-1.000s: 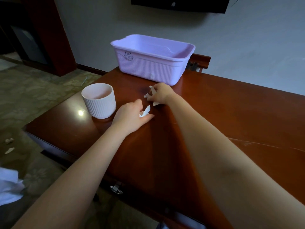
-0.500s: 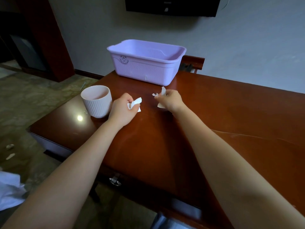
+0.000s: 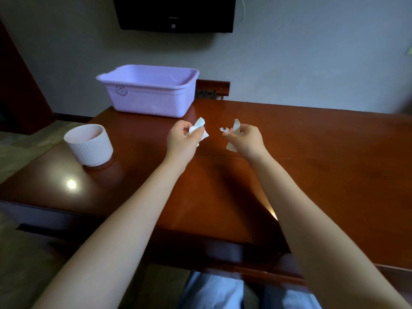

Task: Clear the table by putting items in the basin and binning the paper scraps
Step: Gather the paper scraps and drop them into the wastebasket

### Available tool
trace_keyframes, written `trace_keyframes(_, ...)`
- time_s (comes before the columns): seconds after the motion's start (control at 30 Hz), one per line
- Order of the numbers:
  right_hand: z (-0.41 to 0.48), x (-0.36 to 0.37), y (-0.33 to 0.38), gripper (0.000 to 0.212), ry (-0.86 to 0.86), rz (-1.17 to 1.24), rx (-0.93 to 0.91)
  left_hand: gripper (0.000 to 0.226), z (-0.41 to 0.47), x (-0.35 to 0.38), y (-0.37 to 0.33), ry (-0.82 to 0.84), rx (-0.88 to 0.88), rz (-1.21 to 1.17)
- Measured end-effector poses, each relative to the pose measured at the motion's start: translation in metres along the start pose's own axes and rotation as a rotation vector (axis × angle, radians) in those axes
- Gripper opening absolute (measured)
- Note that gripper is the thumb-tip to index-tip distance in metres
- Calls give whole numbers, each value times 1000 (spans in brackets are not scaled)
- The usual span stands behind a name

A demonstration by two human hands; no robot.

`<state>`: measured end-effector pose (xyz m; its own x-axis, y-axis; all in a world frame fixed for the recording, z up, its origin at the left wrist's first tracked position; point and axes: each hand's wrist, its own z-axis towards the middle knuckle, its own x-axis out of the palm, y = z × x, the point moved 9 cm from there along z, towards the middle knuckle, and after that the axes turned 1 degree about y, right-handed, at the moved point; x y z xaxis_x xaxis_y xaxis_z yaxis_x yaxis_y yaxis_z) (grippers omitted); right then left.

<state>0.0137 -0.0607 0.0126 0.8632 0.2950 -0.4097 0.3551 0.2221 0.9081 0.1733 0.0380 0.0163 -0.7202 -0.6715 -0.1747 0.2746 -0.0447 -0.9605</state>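
- Stamped on the near wall of the lilac basin [image 3: 153, 101], a round emblem [image 3: 121, 90] with lettering too small to read; on the lower edge of the black wall screen [image 3: 176, 14], a small mark, likewise illegible
- Pinched between the thumb and curled fingers of the left hand [image 3: 184, 141], a crumpled scrap [image 3: 199, 127] of white paper, upper tip pointing up and away toward the basin, one lower corner poking out to the right of the fingers
- Gripped in the curled fingers of the right hand [image 3: 247, 141], a long scrap [image 3: 235, 127], long axis near upright with a slight lean, upper end above the knuckles, lower end hanging out beneath the hand; jutting left from the fingertips, a tiny shred [image 3: 224, 129]
- Both hands over the middle of the glossy reddish-brown bench [image 3: 323, 157], set apart, the two scraps facing across the gap without touching
- Basin at the far left corner of the bench, open side up, long axis running left to right, beyond the left hand
- White ribbed cup [image 3: 89, 144] upright near the left edge of the bench, mouth up, well left of the left hand and nearer than the basin
- Behind the bench, just right of the basin, a wooden chair back [image 3: 213, 85]; at the bottom edge, pale blue trousers [image 3: 223, 291]
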Motion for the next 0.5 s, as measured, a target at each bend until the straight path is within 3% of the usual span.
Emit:
trace_keyframes(0.17, -35, -79, -26, 16, -154, 59, 55, 13, -25, 63, -19, 120, 22, -44)
trace_keyframes(0.37, -79, -165, -61, 35, -369, 126, 129, 15, -71, 148, -58, 231, 131, -21)
trace_keyframes(0.5, -113, -221, -85, 32, -516, 146, 152, 16, -108, 207, -77, 357, 161, -81)
